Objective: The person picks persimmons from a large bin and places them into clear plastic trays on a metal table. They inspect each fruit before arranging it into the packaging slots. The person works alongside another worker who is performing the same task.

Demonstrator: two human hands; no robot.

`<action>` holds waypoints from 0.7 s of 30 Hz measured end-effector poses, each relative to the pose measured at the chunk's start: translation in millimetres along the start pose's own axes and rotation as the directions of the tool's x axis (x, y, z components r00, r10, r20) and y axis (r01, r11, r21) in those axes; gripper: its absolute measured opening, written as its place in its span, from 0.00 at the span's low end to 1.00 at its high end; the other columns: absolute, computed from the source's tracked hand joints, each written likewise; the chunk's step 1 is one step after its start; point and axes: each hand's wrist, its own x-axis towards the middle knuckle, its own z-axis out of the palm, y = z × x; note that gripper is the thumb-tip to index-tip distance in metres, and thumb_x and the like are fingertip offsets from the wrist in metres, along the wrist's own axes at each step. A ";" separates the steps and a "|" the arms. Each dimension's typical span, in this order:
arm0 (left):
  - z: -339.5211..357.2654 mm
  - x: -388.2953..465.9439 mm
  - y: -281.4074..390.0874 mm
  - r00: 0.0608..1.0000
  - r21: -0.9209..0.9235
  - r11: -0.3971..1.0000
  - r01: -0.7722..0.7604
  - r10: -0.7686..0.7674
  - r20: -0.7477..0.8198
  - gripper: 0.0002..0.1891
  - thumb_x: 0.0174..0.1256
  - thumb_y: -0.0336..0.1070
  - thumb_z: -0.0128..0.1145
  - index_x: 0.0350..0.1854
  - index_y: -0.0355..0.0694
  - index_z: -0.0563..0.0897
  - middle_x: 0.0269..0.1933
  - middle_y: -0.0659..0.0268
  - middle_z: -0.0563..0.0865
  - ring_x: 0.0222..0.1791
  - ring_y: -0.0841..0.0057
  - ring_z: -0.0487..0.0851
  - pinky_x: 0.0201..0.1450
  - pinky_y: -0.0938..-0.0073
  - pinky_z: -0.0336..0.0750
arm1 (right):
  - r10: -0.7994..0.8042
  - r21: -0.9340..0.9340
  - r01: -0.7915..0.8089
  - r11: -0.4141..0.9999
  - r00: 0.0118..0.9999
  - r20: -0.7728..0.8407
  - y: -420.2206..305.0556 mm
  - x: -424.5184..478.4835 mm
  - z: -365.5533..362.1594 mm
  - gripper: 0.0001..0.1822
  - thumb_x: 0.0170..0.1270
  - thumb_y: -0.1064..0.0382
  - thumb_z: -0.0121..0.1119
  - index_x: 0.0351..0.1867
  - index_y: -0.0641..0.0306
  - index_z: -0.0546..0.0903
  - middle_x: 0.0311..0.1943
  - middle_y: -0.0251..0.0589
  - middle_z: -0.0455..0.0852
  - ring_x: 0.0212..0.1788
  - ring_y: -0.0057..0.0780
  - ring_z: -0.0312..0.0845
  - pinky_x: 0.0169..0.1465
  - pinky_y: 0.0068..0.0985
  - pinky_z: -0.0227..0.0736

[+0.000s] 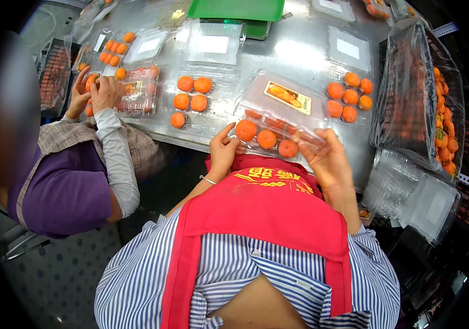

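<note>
Right before me on the table's front edge is a clear plastic clamshell box (288, 111) holding orange persimmons (266, 139). Its lid, which bears a printed label (287, 97), is tilted partly over the fruit. At the box's left front corner my left hand (225, 150) rests its thumb and curled fingers on the rim, index finger stretched along the side. My right hand (328, 158) pinches the right front edge of the lid between thumb and fingers. The back row of fruit shows only through the plastic.
Open clamshells with persimmons lie left (191, 100) and right (349, 98) on the metal table (259, 53). A plastic-lined crate (407, 94) of persimmons stands at right, above stacked clamshells (411, 193). Green trays (236, 10) sit behind. A co-worker's hands (98, 90) handle fruit at left.
</note>
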 end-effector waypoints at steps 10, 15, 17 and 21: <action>-6.7 -6.5 6.6 0.997 -0.026 0.998 0.050 -0.048 0.067 0.33 0.72 0.25 0.60 0.80 0.32 0.69 0.38 0.58 0.91 0.35 0.74 0.90 0.41 0.75 0.87 | -0.326 0.240 0.246 0.939 0.858 0.397 -84.6 79.4 16.2 0.48 0.81 0.33 0.48 0.77 0.81 0.56 0.80 0.73 0.56 0.82 0.58 0.56 0.84 0.46 0.56; -6.6 -8.3 5.8 0.994 -0.042 0.996 0.074 -0.071 0.078 0.33 0.72 0.24 0.60 0.79 0.33 0.69 0.39 0.57 0.91 0.34 0.75 0.90 0.41 0.76 0.87 | -0.374 -0.306 0.429 0.850 0.900 0.223 -91.1 174.0 -17.7 0.51 0.83 0.33 0.44 0.82 0.81 0.48 0.82 0.65 0.54 0.84 0.51 0.54 0.85 0.40 0.53; -5.4 -7.9 7.3 0.994 -0.049 0.996 0.075 -0.071 0.077 0.31 0.72 0.23 0.60 0.77 0.33 0.73 0.38 0.58 0.91 0.34 0.76 0.90 0.40 0.78 0.86 | -0.280 -0.415 0.324 0.850 0.946 0.165 -88.0 200.0 -34.0 0.49 0.84 0.34 0.43 0.82 0.81 0.49 0.83 0.63 0.53 0.85 0.49 0.54 0.85 0.40 0.54; -8.2 -11.5 4.7 0.995 -0.025 0.997 0.067 -0.065 0.073 0.31 0.72 0.24 0.61 0.77 0.33 0.71 0.40 0.58 0.91 0.35 0.76 0.89 0.41 0.77 0.86 | -0.465 -0.409 0.509 0.757 0.860 0.209 -87.0 177.1 -20.5 0.42 0.85 0.38 0.46 0.75 0.82 0.66 0.75 0.64 0.71 0.79 0.48 0.67 0.81 0.39 0.62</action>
